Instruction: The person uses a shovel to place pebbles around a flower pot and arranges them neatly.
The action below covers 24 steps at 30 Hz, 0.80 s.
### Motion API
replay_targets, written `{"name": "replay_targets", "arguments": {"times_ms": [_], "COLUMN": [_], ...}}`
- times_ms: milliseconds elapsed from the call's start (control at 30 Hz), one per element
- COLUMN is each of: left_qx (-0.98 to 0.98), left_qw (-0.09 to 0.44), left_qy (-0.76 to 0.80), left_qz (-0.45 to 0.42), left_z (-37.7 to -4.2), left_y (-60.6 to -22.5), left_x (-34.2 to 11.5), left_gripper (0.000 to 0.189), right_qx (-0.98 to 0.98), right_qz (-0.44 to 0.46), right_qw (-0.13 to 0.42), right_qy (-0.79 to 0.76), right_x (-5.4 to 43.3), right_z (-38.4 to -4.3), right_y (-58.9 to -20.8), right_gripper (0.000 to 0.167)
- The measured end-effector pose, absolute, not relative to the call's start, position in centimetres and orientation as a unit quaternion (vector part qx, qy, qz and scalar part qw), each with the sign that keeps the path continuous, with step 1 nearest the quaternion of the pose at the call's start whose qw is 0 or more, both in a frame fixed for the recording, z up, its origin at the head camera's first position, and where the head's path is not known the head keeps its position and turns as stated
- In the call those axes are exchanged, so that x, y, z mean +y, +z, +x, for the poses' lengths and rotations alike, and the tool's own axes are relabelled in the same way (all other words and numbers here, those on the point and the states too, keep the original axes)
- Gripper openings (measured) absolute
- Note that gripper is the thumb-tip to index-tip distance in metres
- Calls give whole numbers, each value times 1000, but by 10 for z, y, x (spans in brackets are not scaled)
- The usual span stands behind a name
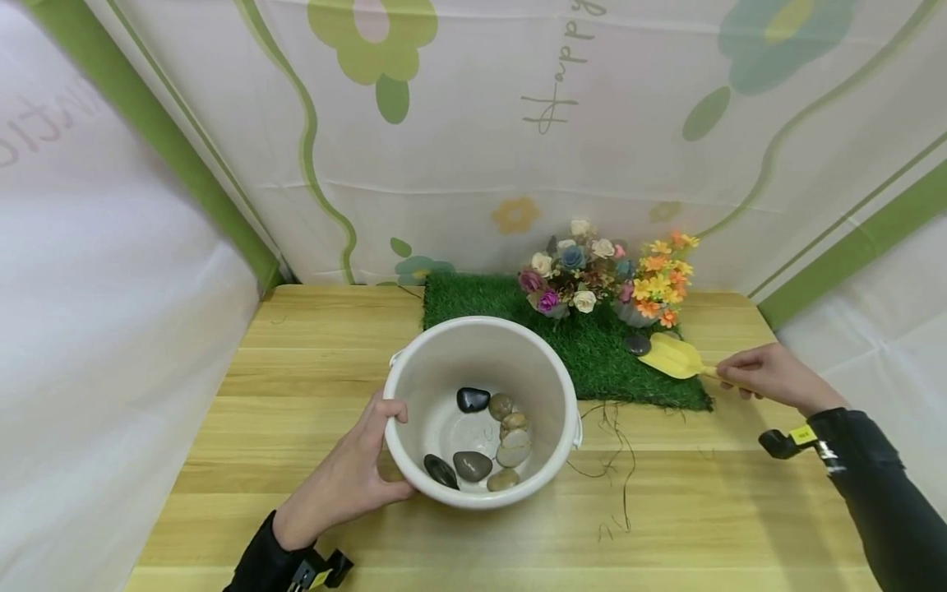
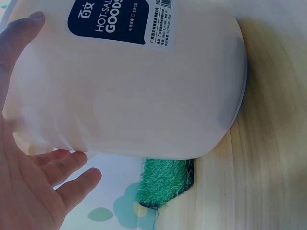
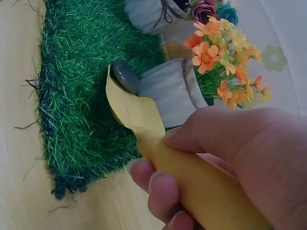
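A white bucket [image 1: 481,329] stands on the wooden table with several stones [image 1: 472,466] lying on its bottom. My left hand [image 1: 362,464] grips its left side, fingers hooked over the rim and thumb on the outside wall. In the left wrist view the bucket [image 2: 134,96] shows a dark label. My right hand [image 1: 769,374] holds a yellow toy shovel [image 1: 672,356] by its handle. Its blade lies over the artificial turf, with the tip against a dark stone [image 1: 638,344]. Seen from the right wrist, this stone [image 3: 125,76] sits at the blade's front edge, beside a flower pot.
Green artificial turf [image 1: 607,370] lies behind and right of the bucket. On it stand a pot of mixed roses [image 1: 573,267] and a pot of orange flowers [image 1: 658,284]. Loose dark strands [image 1: 617,444] lie on the table. A printed curtain [image 1: 473,148] hangs behind.
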State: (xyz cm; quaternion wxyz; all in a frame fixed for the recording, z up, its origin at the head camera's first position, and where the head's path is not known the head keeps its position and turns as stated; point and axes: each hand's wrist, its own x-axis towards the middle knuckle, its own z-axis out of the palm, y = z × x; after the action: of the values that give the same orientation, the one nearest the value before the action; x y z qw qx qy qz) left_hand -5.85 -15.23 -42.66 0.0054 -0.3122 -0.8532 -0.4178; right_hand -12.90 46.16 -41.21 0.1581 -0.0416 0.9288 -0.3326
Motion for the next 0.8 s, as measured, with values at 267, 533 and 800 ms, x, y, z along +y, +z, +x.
{"name": "replay_targets", "arguments": {"times_ms": [267,533,800], "left_qx": [-854,-849,-850], "left_qw": [15,14,11], "left_qy": [-415,-422,-422], "left_qz": [-313,-319,-315], "left_z": [-58,-59,-58], "left_y": [-427,-428,-428], "left_x": [-152,-151,-152], "left_gripper": [74,76,76], "right_qx": [938,927,872], "right_qz": [-38,6,-98], "right_qw": [121,80,-15], "right_qy": [-323,-367,-480], "right_x": [483,507,496], "right_z": [-110,-91,-90], "right_y": [-403,-401,-378], "right_gripper": [38,42,29]}}
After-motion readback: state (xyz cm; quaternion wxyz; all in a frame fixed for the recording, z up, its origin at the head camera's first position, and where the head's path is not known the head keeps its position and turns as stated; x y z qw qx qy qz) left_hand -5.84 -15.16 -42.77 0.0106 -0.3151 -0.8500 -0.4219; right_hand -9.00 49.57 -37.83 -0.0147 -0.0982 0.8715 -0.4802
